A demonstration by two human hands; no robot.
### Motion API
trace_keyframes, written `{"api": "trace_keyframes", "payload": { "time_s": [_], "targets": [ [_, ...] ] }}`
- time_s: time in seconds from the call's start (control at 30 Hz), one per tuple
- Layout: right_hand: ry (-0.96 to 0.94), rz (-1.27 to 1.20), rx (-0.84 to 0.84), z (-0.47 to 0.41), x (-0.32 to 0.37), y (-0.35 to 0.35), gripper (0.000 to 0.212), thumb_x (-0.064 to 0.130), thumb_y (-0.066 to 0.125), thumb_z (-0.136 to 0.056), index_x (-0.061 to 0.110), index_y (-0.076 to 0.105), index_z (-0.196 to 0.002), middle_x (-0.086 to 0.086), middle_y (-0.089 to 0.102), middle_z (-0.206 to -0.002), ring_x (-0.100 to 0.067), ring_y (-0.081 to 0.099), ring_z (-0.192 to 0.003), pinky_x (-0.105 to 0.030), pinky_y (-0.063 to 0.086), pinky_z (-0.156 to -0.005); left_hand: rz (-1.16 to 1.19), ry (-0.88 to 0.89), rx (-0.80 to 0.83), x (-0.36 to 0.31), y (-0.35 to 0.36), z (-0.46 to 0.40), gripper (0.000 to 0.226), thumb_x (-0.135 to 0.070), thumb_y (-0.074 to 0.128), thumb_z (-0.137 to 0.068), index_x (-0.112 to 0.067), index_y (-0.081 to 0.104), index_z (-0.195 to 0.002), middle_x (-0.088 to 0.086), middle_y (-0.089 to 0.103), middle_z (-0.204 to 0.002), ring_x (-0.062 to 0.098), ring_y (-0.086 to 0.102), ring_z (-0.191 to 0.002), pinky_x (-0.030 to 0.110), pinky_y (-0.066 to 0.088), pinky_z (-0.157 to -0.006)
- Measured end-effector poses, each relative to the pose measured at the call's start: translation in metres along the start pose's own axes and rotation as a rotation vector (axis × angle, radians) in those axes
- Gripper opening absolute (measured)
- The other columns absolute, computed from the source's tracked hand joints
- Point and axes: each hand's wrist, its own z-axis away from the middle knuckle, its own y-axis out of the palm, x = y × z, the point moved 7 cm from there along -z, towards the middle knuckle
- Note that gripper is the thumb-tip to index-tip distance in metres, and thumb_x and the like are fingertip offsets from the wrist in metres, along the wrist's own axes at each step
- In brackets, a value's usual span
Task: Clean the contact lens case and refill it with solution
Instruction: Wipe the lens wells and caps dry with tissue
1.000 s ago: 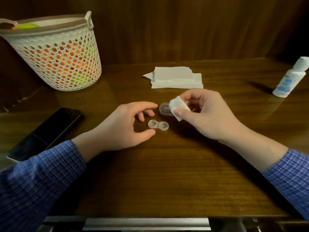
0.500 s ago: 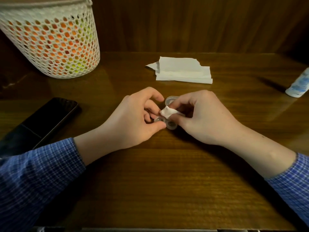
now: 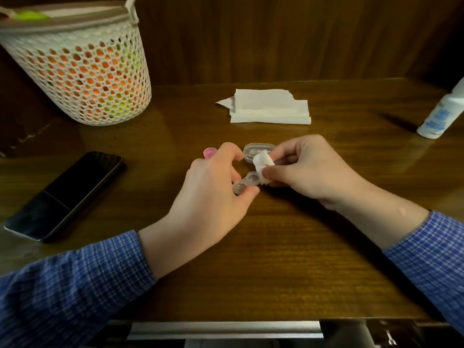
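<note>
Two hands meet over the wooden table [image 3: 276, 259] in the head view: the left hand [image 3: 213, 197] pinches the clear contact lens case [image 3: 247, 180] by its near well, tilted, while the right hand [image 3: 308, 172] grips a tissue wad [image 3: 262, 163] touching the far well. Wiping looks underway; next, the solution bottle [image 3: 442, 114], standing well apart, needs fetching.

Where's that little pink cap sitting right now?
The pink cap lies on the wooden table, just beyond the left hand, between the black phone and the clear oval container.
</note>
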Motion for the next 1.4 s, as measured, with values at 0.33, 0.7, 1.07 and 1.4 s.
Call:
{"api": "trace_keyframes", "payload": {
  "time_s": [0.33, 0.7, 1.07, 1.4],
  "targets": [
    [-0.078, 0.119, -0.012, -0.002, 0.001, -0.007, 0.009, 0.025, 0.086, -0.082, 0.03, 0.079, -0.087, 0.014, 0.076, -0.087, 0.002, 0.07, -0.084, -0.019, 0.058, -0.073, 0.269, -0.018, 0.441, 0.023, -0.003, -0.026, 0.049, -0.005, 0.082, -0.082, -0.028, 0.064, -0.121, -0.01, 0.074, -0.101, 0.009, 0.075, -0.082, 0.02, 0.06, -0.062],
    [-0.153, 0.077, 0.035, 0.014, 0.02, -0.014, 0.013, 0.021, 0.086, -0.08, 0.025, 0.078, -0.089, 0.005, 0.078, -0.088, -0.01, 0.074, -0.083, -0.039, 0.064, -0.081, 0.036, 0.179, 0.331, -0.004, 0.002, 0.003, 0.065, -0.062, 0.08, -0.059, -0.036, 0.052, -0.111, -0.018, 0.064, -0.088, 0.001, 0.064, -0.087, 0.018, 0.057, -0.07],
    [-0.167, 0.22, 0.086, 0.019, 0.016, 0.002, 0.011, 0.025, 0.086, -0.08, 0.029, 0.076, -0.082, 0.008, 0.077, -0.08, -0.007, 0.072, -0.073, -0.028, 0.062, -0.066, 0.092, 0.189, 0.151, -0.012, 0.006, 0.011, 0.056, -0.043, 0.079, -0.069, -0.023, 0.054, -0.116, -0.015, 0.062, -0.091, 0.007, 0.063, -0.083, 0.022, 0.056, -0.071],
    [-0.043, 0.095, 0.1, 0.013, 0.015, -0.014, 0.024, 0.007, 0.08, -0.082, 0.019, 0.069, -0.1, 0.005, 0.078, -0.078, -0.019, 0.077, -0.066, -0.031, 0.064, -0.059, 0.225, 0.193, 0.268, -0.012, 0.013, 0.005, 0.062, -0.032, 0.083, -0.074, -0.022, 0.051, -0.127, -0.018, 0.066, -0.105, 0.007, 0.064, -0.094, 0.013, 0.05, -0.07]
  ]
}}
